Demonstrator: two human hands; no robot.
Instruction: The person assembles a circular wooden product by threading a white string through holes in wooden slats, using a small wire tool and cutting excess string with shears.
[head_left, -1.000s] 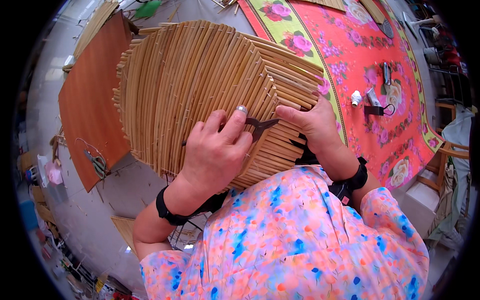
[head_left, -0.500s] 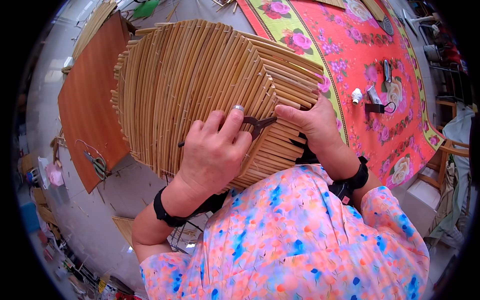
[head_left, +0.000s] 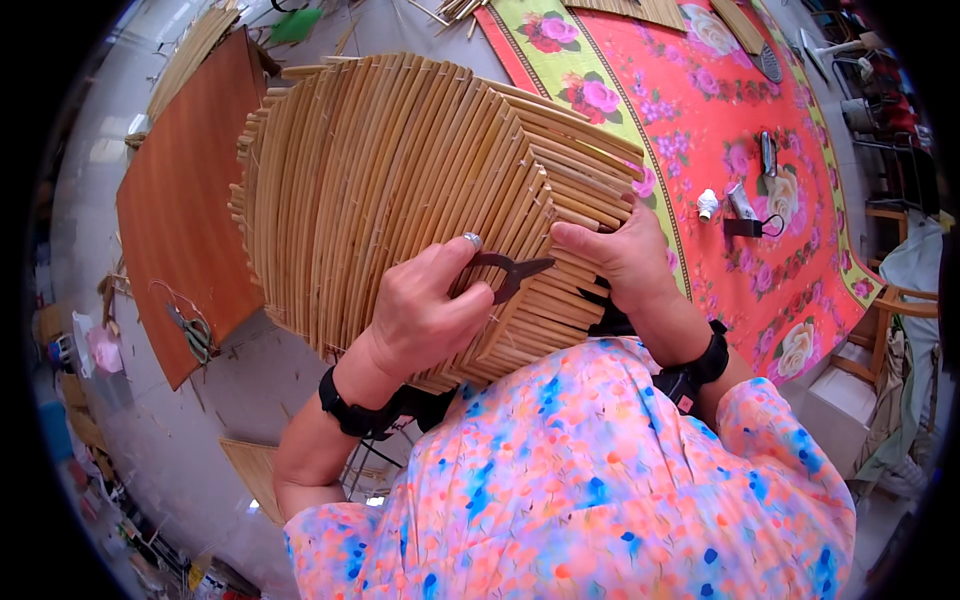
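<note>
A large woven piece made of many thin wooden sticks (head_left: 370, 190) rests before me, its rows meeting at an angled seam on the right. My left hand (head_left: 425, 305), with a ring on one finger, is closed around dark metal pliers (head_left: 515, 274). Their tip points right, just over the sticks near the seam. My right hand (head_left: 630, 252) grips the right edge of the stick piece, thumb on top near the pliers' tip. Its other fingers are hidden underneath.
At left stands a brown wooden board (head_left: 190, 210) with scissors (head_left: 195, 335) lying on it. A red floral cloth (head_left: 730, 280) spreads to the right, holding a small white object (head_left: 707, 205) and a black box (head_left: 742, 228). A wooden chair (head_left: 890, 310) stands at far right.
The left hand has turned and its fingers have curled in, so more of the pliers shows. The pliers' tip has dropped slightly. The stick piece has shifted a little downward.
</note>
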